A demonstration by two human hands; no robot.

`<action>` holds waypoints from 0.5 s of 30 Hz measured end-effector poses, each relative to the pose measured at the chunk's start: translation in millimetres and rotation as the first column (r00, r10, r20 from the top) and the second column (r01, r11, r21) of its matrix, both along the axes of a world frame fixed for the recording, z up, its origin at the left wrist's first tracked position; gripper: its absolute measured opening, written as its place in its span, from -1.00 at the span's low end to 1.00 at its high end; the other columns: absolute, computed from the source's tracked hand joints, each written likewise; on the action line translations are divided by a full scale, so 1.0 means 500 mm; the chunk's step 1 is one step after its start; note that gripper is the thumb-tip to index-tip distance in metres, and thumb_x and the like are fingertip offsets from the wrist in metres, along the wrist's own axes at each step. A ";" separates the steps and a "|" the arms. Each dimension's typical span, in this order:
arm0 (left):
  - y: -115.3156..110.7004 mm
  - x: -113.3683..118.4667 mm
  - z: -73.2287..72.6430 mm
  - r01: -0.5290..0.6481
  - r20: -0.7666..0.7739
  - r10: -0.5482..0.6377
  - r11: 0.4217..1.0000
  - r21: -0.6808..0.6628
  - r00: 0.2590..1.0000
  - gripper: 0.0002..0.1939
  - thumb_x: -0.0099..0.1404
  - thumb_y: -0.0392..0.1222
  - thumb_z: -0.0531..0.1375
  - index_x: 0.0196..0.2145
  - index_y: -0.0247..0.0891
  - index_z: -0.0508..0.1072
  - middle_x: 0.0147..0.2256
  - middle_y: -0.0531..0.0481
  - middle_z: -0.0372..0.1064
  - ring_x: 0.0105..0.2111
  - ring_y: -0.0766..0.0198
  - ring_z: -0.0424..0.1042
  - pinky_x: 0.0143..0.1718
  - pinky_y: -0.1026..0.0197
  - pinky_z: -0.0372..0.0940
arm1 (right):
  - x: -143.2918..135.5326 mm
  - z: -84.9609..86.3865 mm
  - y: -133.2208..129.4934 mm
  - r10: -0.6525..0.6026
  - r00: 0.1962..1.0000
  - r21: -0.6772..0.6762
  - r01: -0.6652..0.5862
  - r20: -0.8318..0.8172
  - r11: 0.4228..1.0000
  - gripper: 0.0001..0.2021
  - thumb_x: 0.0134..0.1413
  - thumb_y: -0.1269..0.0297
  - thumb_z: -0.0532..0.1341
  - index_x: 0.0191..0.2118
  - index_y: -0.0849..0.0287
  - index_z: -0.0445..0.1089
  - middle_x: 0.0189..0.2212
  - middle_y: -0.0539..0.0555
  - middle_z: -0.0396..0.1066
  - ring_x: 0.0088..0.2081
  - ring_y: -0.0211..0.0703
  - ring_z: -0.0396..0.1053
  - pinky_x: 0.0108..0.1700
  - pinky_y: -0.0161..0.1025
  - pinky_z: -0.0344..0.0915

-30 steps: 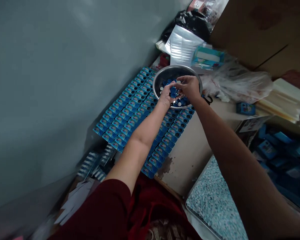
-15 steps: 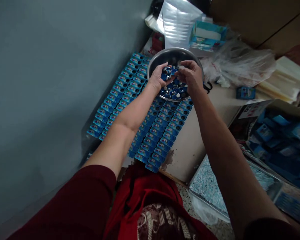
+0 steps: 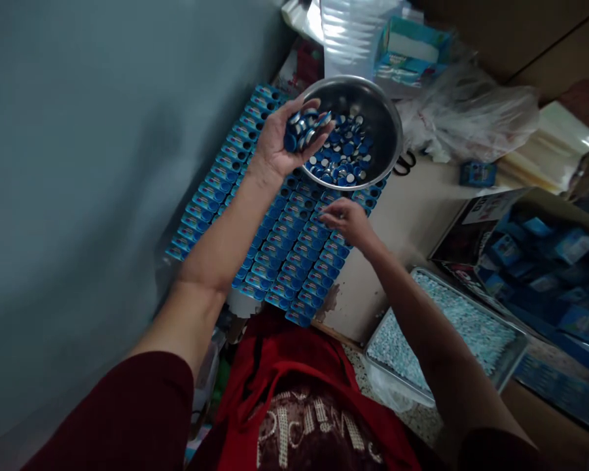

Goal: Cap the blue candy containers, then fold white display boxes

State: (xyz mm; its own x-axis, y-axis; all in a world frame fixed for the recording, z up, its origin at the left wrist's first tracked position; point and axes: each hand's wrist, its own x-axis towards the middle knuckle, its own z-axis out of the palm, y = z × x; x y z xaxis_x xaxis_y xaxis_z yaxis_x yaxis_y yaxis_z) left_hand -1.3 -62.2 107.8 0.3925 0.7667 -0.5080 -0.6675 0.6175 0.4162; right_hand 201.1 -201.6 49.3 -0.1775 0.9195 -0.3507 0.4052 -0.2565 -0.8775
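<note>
My left hand is cupped palm up around a heap of small round blue-and-silver caps, at the left rim of a steel bowl. More of these caps lie loose inside the bowl. Below the bowl my right hand hovers over the rows of blue printed cards, with thumb and fingertips pinched together. Whatever sits between those fingertips is too small to make out. Several cards near the bowl show a dark round hole, while those closer to me show a blue round spot at the same end.
Black-handled scissors lie right of the bowl. Behind are a clear plastic bag and a blue box. A metal tray of pale blue-white pieces and a carton of blue packets stand at right. A wall borders the left.
My left hand has shifted left to the bowl's edge with its caps. My right hand has left the bowl and come down toward me over the cards.
</note>
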 end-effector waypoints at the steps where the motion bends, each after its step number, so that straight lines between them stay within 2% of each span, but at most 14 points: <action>1: -0.032 -0.020 0.005 -0.021 -0.016 0.020 0.999 -0.028 1.000 -0.69 0.63 -0.05 0.08 -0.05 -0.31 0.53 -0.17 -0.13 0.61 0.14 -0.03 0.58 0.10 0.03 0.54 | -0.013 -0.019 -0.013 0.028 0.999 -0.047 -0.026 0.038 0.999 -0.89 0.08 0.23 0.37 -0.32 0.13 0.60 -0.50 0.00 0.52 -0.46 -0.16 0.46 -0.32 -0.21 0.41; 2: -0.066 -0.039 0.003 -0.059 -0.050 0.056 0.997 -0.058 0.997 -0.71 0.61 -0.05 0.11 -0.06 -0.30 0.54 -0.18 -0.12 0.62 0.10 0.00 0.61 0.06 0.06 0.56 | -0.026 -0.038 -0.019 0.034 0.996 -0.067 -0.029 0.082 0.997 -0.88 0.08 0.28 0.34 -0.28 0.14 0.62 -0.49 0.00 0.54 -0.44 -0.15 0.48 -0.30 -0.21 0.41; 4: -0.134 -0.076 -0.018 -0.144 -0.124 0.128 0.980 -0.134 0.984 -0.75 0.56 -0.10 0.17 0.00 -0.25 0.57 -0.21 -0.12 0.63 0.03 -0.03 0.66 0.01 0.03 0.61 | -0.053 -0.071 -0.013 0.010 0.981 -0.014 -0.008 0.196 1.000 -0.80 0.09 0.33 0.30 -0.18 0.14 0.65 -0.40 0.02 0.60 -0.34 -0.10 0.54 -0.20 -0.20 0.42; 6: -0.195 -0.104 -0.055 -0.230 -0.197 0.187 0.947 -0.224 0.962 -0.76 0.51 -0.12 0.20 0.03 -0.20 0.59 -0.26 -0.11 0.64 -0.09 0.00 0.70 -0.09 0.04 0.65 | -0.079 -0.094 0.007 0.014 0.942 0.069 -0.040 0.335 0.997 -0.77 0.08 0.36 0.32 -0.15 0.11 0.67 -0.26 0.06 0.66 -0.20 -0.04 0.57 -0.08 -0.17 0.42; 8: -0.244 -0.120 -0.094 -0.267 -0.229 0.199 0.909 -0.319 0.953 -0.77 0.49 -0.14 0.20 0.00 -0.20 0.60 -0.31 -0.10 0.64 -0.22 0.04 0.71 -0.22 0.08 0.66 | -0.102 -0.109 0.028 0.073 0.883 0.074 -0.121 0.465 0.990 -0.78 0.08 0.38 0.31 -0.17 0.10 0.68 -0.14 0.11 0.68 -0.09 0.03 0.58 0.00 -0.12 0.41; 10: -0.278 -0.125 -0.127 -0.263 -0.229 0.182 0.877 -0.402 0.956 -0.80 0.50 -0.16 0.18 -0.09 -0.25 0.59 -0.33 -0.10 0.64 -0.30 0.07 0.70 -0.31 0.10 0.65 | -0.120 -0.117 0.045 0.155 0.812 0.028 -0.206 0.562 0.978 -0.78 0.09 0.41 0.29 -0.19 0.10 0.67 -0.06 0.15 0.67 -0.03 0.11 0.57 0.04 -0.07 0.41; 12: -0.297 -0.124 -0.150 -0.252 -0.217 0.168 0.855 -0.454 0.962 -0.81 0.51 -0.18 0.17 -0.17 -0.28 0.57 -0.34 -0.08 0.63 -0.33 0.10 0.69 -0.30 0.08 0.65 | -0.133 -0.123 0.061 0.195 0.748 -0.016 -0.240 0.634 0.971 -0.80 0.12 0.39 0.30 -0.18 0.08 0.65 -0.05 0.18 0.65 0.00 0.18 0.56 0.03 0.00 0.42; 15: -0.309 -0.121 -0.170 -0.263 -0.209 0.182 0.839 -0.477 0.961 -0.83 0.51 -0.20 0.20 -0.22 -0.27 0.57 -0.34 -0.04 0.62 -0.33 0.19 0.67 -0.17 0.05 0.66 | -0.144 -0.131 0.094 0.228 0.674 -0.145 -0.179 0.702 0.973 -0.83 0.01 0.30 0.44 -0.21 0.05 0.58 -0.15 0.22 0.63 -0.07 0.26 0.55 -0.04 0.08 0.45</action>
